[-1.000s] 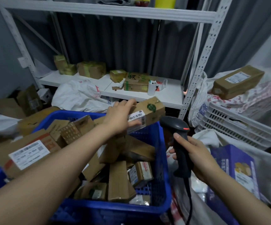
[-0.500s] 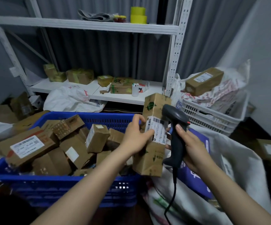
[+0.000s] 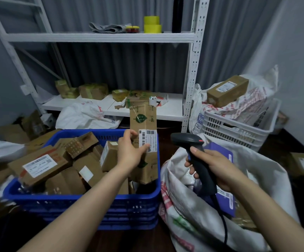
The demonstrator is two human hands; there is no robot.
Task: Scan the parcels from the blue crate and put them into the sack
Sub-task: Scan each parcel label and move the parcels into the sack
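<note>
Holding 1 tall cardboard parcel (image 3: 143, 117) upright over the right end of the blue crate (image 3: 85, 198), white barcode label (image 3: 148, 140) on the near face, apparently for an easy read by the black scanner (image 3: 185, 140) and a short drop into the open sack (image 3: 184, 206) just beside. Gripping it mid-height with the left hand (image 3: 129, 155), thumb across the label's lower edge, fingers curled round the left side. Clamping the scanner's handle in the right hand (image 3: 218, 168), fingers closed round it, head aimed left, apart from the parcel.
</note>
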